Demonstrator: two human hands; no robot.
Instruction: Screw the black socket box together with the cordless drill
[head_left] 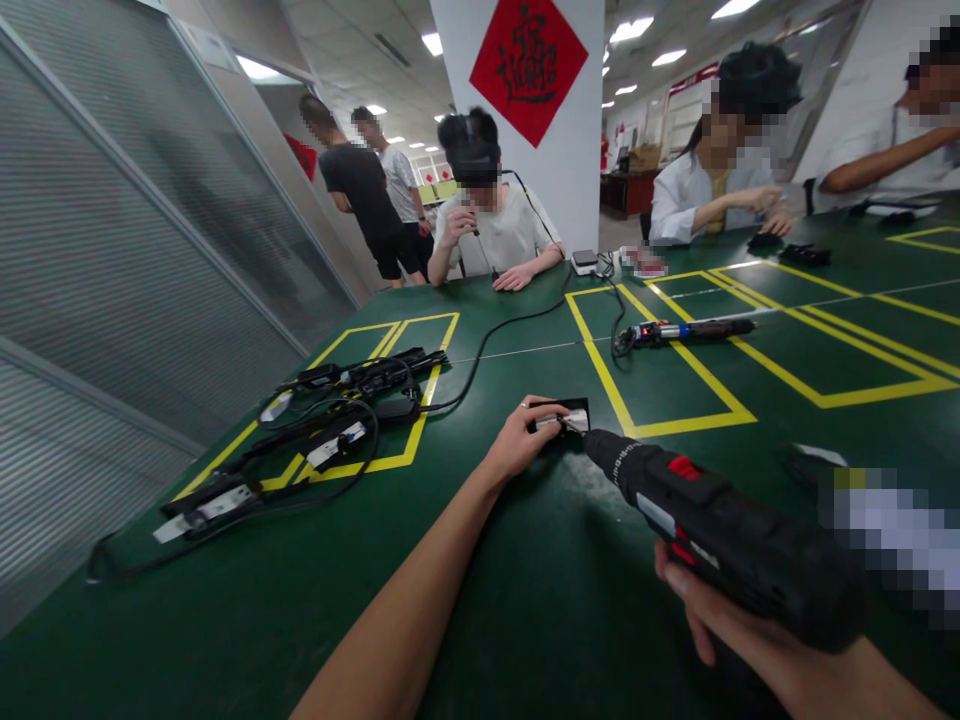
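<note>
Right hand, partly hidden below drill, grips it; left hand, at drill's tip, holds half-covered case.

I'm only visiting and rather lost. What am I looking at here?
No robot here: these are a person's bare hands, seen by a camera worn on that person's head, looking forward and down. The right hand grips a drill, its tip at a small black-and-white part. The left hand has its fingers on that part. Yellow tape marks boxes on the green table. Cables and black devices lie to the left; other people sit across the table.
</note>
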